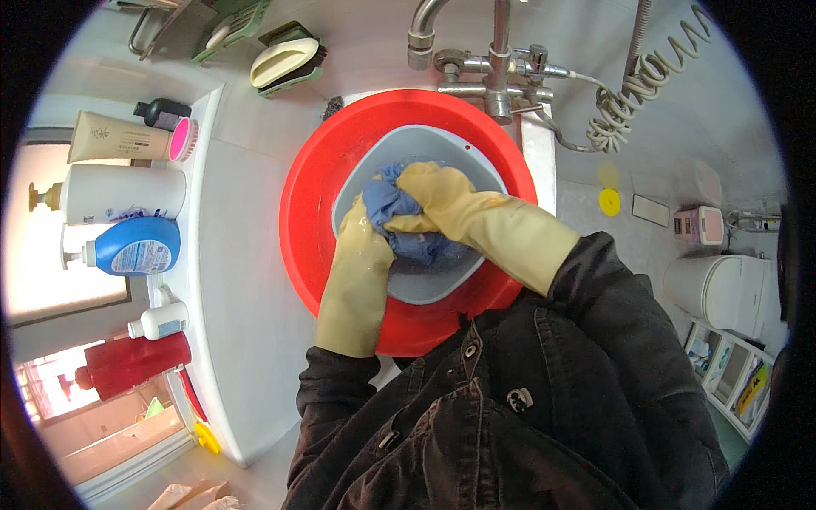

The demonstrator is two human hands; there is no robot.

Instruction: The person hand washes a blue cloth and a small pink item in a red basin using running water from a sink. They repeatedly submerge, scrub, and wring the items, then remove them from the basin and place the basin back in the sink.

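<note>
Both my hands wear pale yellow rubber gloves and meet over a grey plastic basin, which sits inside a larger red plastic basin. Bunched between them is a wet blue cloth. My left hand grips it from the left, the fingers partly hidden by the cloth. From the right, my right hand closes over the other side of the cloth. Lower folds of the cloth lie in water in the grey basin.
Metal faucet pipes and a coiled hose are beyond the basins. A scrubbing brush rests in a holder at upper left. Along the left ledge stand a white pump bottle, a blue bottle and a red bottle.
</note>
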